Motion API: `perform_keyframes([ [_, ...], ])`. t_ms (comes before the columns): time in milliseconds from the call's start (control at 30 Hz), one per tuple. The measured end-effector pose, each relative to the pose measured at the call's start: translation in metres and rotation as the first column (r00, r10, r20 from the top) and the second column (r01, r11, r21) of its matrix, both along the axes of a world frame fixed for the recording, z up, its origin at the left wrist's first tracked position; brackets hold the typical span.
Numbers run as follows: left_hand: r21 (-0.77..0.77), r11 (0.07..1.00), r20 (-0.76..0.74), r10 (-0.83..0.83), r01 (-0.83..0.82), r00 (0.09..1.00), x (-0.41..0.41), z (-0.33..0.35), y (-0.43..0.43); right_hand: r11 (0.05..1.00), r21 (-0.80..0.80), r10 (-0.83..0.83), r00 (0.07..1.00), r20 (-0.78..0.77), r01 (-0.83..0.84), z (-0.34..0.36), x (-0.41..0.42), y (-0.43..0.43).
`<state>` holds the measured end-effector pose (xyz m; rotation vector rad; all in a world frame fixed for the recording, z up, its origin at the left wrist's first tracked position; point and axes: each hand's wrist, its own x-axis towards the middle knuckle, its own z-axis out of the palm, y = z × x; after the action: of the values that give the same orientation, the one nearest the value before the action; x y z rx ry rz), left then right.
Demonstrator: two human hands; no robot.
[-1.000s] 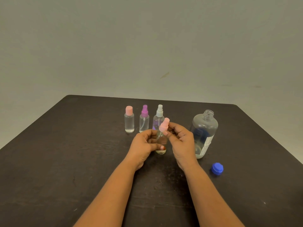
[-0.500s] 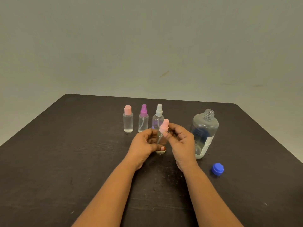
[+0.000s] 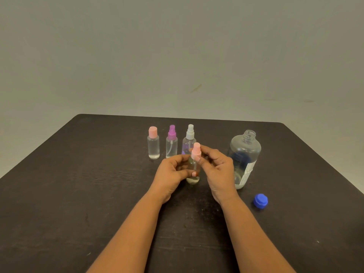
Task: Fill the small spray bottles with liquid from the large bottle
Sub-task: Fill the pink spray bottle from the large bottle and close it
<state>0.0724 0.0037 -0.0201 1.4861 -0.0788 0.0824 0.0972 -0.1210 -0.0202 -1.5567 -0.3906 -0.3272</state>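
Note:
A small clear spray bottle point(image 3: 193, 179) stands on the dark table in the middle, and my left hand point(image 3: 173, 174) grips its body. My right hand point(image 3: 215, 168) pinches its pink spray top point(image 3: 196, 151) between thumb and fingers. Behind stand three small bottles in a row: one with a pink cap point(image 3: 153, 142), one with a purple sprayer point(image 3: 171, 141), one with a white sprayer point(image 3: 189, 137). To the right, the large clear bottle point(image 3: 245, 156) is upright and uncapped, with liquid low inside. Its blue cap point(image 3: 260, 201) lies on the table near it.
The dark table point(image 3: 78, 194) ends at a far edge just behind the bottles, with rounded corners. A plain grey wall fills the background.
My hands and the small bottle stay in nearly the same place; my right fingers have shifted slightly on the pink top. The other bottles have not moved.

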Motion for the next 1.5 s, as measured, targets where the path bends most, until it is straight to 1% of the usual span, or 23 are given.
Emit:
perform_keyframes([
  [167, -0.013, 1.0, 0.001, 0.004, -0.004, 1.0, 0.0009, -0.001, -0.0004, 0.999, -0.005, -0.054, 0.999, -0.006, 0.054, -0.0025, 0.0041, 0.0009],
  [267, -0.004, 1.0, 0.004, 0.007, -0.007, 1.0, 0.0021, -0.0024, 0.0006, 0.998, -0.006, -0.061, 0.998, -0.016, 0.06, -0.0023, 0.0044, 0.0016],
  [400, 0.01, 1.0, 0.002, 0.004, -0.004, 1.0, 0.0018, -0.0024, 0.0012, 0.999, 0.035, -0.008, 0.999, -0.05, 0.01, -0.0017, 0.0012, 0.0007],
  [500, 0.005, 1.0, -0.005, 0.007, -0.007, 1.0, 0.0018, -0.0022, 0.0013, 0.999, 0.041, 0.036, 0.998, -0.042, -0.035, -0.0027, 0.0001, -0.0001],
  [600, 0.0, 1.0, -0.003, 0.006, -0.006, 1.0, 0.0017, -0.0027, 0.0012, 1.0, -0.009, -0.01, 1.0, -0.006, 0.01, -0.0047, 0.0019, 0.0017],
  [733, 0.002, 1.0, -0.001, 0.006, -0.006, 1.0, 0.0019, -0.0027, 0.0008, 0.999, -0.007, -0.048, 0.999, 0.0, 0.048, -0.0039, 0.0031, 0.0012],
  [867, 0.005, 1.0, -0.003, 0.012, -0.012, 1.0, 0.002, -0.0025, 0.0009, 1.0, 0.018, -0.025, 1.0, -0.018, 0.025, -0.001, 0.0012, 0.0019],
  [933, 0.001, 1.0, -0.003, 0.009, -0.009, 1.0, 0.0019, -0.0023, 0.0006, 0.998, 0.055, 0.011, 0.999, -0.044, -0.008, -0.0022, 0.0008, 0.0014],
  [1000, -0.009, 1.0, -0.005, 0.007, -0.007, 1.0, 0.002, -0.0022, 0.0004, 0.998, 0.05, 0.046, 0.998, -0.051, -0.043, -0.0037, 0.0006, 0.0005],
  [1067, -0.016, 1.0, -0.004, 0.004, -0.004, 1.0, 0.002, -0.0021, 0.0003, 1.0, 0.002, 0.027, 0.999, -0.033, -0.027, -0.0042, 0.0005, 0.001],
  [1367, 0.004, 1.0, -0.017, 0.013, -0.013, 1.0, 0.0025, -0.0031, 0.0009, 0.99, -0.069, -0.123, 0.992, 0.032, 0.125, -0.0051, 0.007, 0.0005],
  [1433, 0.015, 1.0, -0.018, 0.013, -0.013, 1.0, 0.0023, -0.0026, 0.0009, 0.989, -0.068, -0.13, 0.991, 0.036, 0.132, -0.0057, 0.0075, 0.0007],
  [1500, 0.003, 1.0, -0.019, 0.009, -0.009, 1.0, 0.0017, -0.0018, 0.0006, 0.994, -0.035, -0.101, 0.995, 0.024, 0.102, -0.0057, 0.0064, 0.0006],
])
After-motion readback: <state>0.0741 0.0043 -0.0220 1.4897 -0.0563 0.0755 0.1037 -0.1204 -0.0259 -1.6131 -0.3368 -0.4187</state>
